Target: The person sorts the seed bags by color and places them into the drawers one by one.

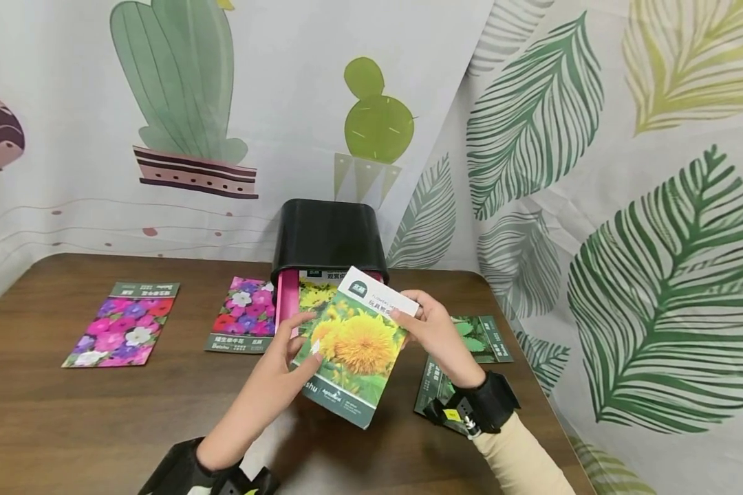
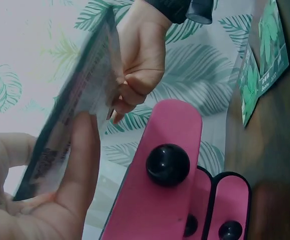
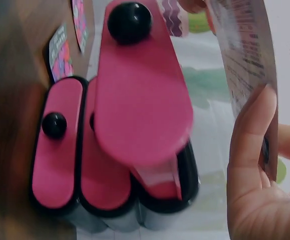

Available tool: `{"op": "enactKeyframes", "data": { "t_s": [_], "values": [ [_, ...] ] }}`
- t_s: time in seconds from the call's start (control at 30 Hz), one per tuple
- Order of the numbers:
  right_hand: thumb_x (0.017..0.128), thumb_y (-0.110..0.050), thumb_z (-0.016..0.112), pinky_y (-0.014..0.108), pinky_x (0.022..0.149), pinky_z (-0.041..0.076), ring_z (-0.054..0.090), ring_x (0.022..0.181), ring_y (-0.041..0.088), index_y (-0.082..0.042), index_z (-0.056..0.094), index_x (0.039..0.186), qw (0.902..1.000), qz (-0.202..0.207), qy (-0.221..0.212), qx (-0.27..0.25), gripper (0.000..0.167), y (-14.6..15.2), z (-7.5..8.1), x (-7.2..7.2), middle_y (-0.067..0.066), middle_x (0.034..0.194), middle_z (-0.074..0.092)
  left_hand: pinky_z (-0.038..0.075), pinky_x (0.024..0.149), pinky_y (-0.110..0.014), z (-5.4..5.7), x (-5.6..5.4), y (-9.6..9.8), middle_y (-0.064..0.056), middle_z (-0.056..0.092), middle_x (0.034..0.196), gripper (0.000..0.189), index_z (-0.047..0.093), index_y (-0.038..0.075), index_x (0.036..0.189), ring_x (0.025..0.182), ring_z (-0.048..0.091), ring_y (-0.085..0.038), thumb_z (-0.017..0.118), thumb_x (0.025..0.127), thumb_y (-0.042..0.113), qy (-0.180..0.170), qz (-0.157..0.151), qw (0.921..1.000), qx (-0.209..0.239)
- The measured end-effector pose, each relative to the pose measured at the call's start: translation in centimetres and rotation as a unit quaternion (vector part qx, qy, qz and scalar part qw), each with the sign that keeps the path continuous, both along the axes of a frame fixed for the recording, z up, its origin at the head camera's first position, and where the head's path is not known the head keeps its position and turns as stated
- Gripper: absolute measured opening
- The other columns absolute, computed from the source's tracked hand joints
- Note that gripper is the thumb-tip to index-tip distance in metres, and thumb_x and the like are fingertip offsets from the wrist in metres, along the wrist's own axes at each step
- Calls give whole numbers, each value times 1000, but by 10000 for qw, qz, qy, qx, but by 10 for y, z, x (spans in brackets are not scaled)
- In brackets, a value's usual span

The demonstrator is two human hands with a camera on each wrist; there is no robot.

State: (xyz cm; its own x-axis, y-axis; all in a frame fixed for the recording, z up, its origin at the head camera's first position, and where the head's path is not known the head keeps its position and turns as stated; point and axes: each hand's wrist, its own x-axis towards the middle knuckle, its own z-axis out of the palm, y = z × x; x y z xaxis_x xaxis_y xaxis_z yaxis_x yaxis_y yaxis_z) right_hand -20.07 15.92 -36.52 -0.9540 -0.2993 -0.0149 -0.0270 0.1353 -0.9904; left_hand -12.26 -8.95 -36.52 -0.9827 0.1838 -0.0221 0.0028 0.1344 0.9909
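Observation:
Both hands hold one seed packet [image 1: 356, 350] with a yellow double flower on its front, tilted above the table. My left hand [image 1: 281, 361] pinches its left edge, thumb on the front and fingers behind. The upper right corner is pinched by my right hand [image 1: 436, 333]. Just behind the packet, the pink top drawer [image 1: 287, 295] of a black drawer box [image 1: 331, 237] is pulled out. Inside it lies another packet [image 1: 316, 292] with yellow flowers, partly covered by the held one. In the left wrist view the drawer front [image 2: 170, 125] has a round black knob [image 2: 168, 165].
Two packets with pink and purple flowers lie to the left, one [image 1: 120, 326] farther out and one [image 1: 241, 316] beside the box. On the right are green-leaf packets [image 1: 483, 337], partly behind my right arm. Two lower drawers [image 3: 59, 145] are closed. A printed cloth [image 1: 297, 103] hangs behind the table.

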Motion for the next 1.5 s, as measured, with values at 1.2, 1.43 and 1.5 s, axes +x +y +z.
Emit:
{"op": "enactKeyframes", "data": {
  "t_s": [1.2, 1.43, 1.5],
  "values": [
    [87, -5, 60, 30, 82, 54, 59, 93, 15, -1, 36, 140, 9941, 577, -767, 498, 58, -51, 10, -5, 17, 128, 50, 32, 53, -27, 11, -28, -4, -18, 31, 150, 39, 56, 3, 127, 105, 53, -34, 49, 90, 8, 233, 880, 9828, -1608],
    [84, -20, 68, 28, 79, 52, 58, 95, 19, -4, 39, 140, 9856, 339, -270, 1637, 65, -58, 10, -14, 15, 123, 56, 44, 80, -41, 9, -41, -4, -22, 23, 152, 43, 53, -1, 130, 138, 25, -42, 48, 88, 6, 339, 900, 9759, -1957],
    [84, -22, 69, 35, 87, 50, 54, 108, 24, -4, 41, 139, 9775, 288, 146, 2084, 64, -60, 9, -14, 17, 130, 51, 44, 82, -41, 7, -46, -2, -23, 24, 151, 43, 53, -2, 129, 138, 25, -42, 48, 87, 5, 422, 886, 9736, -2062]
  ]
}}
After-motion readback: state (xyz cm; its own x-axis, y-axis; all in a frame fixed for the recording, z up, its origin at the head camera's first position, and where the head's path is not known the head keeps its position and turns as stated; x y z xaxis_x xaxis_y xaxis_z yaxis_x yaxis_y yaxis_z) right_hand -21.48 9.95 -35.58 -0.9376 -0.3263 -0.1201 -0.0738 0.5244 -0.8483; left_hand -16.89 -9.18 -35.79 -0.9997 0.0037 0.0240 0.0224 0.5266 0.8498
